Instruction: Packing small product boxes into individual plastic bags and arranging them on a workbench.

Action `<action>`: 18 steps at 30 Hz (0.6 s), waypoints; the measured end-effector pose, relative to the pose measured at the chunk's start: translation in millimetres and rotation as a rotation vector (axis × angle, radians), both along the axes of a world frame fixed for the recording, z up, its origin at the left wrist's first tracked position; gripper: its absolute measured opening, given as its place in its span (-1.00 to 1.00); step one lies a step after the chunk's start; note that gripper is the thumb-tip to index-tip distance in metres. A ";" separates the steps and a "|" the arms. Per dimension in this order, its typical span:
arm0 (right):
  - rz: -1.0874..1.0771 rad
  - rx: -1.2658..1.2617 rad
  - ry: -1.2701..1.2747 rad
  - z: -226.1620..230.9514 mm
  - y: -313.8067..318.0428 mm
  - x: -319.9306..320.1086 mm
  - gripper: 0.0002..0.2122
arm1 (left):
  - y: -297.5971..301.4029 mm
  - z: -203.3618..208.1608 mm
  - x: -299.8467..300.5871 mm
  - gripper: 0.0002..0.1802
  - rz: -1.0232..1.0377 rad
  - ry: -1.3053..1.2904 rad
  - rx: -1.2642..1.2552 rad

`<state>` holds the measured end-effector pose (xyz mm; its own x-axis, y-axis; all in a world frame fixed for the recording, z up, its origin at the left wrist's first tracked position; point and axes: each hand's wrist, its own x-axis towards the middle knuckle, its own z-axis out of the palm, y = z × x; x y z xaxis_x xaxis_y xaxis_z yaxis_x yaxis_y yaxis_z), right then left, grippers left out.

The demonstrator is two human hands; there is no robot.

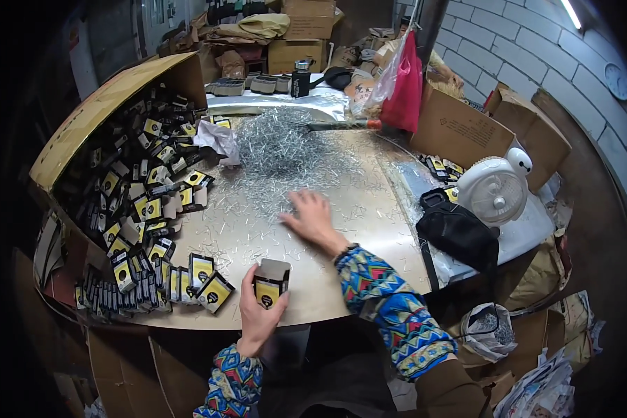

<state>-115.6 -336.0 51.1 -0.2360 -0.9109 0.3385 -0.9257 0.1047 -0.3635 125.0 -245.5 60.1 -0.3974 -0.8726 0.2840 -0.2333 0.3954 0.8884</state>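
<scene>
My left hand [259, 313] is wrapped round a small black and yellow cardboard box [270, 287] by the table's near edge. The box's top flap stands up. My right hand [312, 217] lies palm down with fingers spread on thin, silver, pin-like metal pieces [261, 202] scattered over the table [306, 279]. Beyond it rises a dense heap of the same pieces [282, 143]. Whether anything lies under my right palm is hidden.
On the left, a large carton [118, 101] lies tipped with many small boxes [146, 209] spilling out. Long-handled pliers or a similar tool [348, 125] rest by the heap. A white fan [498, 195] and a black bag [456, 233] are at right. A pink bag [403, 90] hangs behind.
</scene>
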 end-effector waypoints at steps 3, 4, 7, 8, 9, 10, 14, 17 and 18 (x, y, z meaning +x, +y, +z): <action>0.428 0.018 0.096 -9.4 0.4 27.3 -0.47 | -6.5 -9.2 -0.7 -0.15 0.064 0.080 0.172; 0.417 -0.067 0.083 -10.9 6.2 26.6 -0.59 | -3.9 -7.6 -0.3 -0.15 0.076 0.082 0.104; -0.044 -0.026 0.018 -4.5 8.1 3.7 -0.70 | -0.6 -1.5 -0.4 -0.17 0.101 0.102 0.066; -0.033 -0.099 0.045 -3.4 13.6 4.0 -0.80 | -1.8 -4.9 0.9 -0.19 0.117 0.088 0.075; -0.016 -0.092 0.043 -0.3 16.8 1.7 -0.80 | -2.4 -6.2 2.9 -0.20 0.136 0.074 0.084; 0.006 -0.096 -0.027 2.4 20.5 -10.2 -0.80 | -1.6 -2.8 -1.1 -0.22 0.118 0.086 0.077; -0.009 -0.207 -0.445 44.4 20.3 -54.5 -0.79 | 0.9 5.0 -4.9 -0.23 0.109 0.069 0.012; 0.048 -0.181 -0.897 66.5 21.8 -55.2 -0.77 | -1.8 1.3 -6.0 -0.23 0.121 0.059 -0.021; 0.139 -0.198 -0.935 71.4 22.8 -48.6 -0.76 | -0.9 -2.3 -3.2 -0.20 0.122 0.042 -0.015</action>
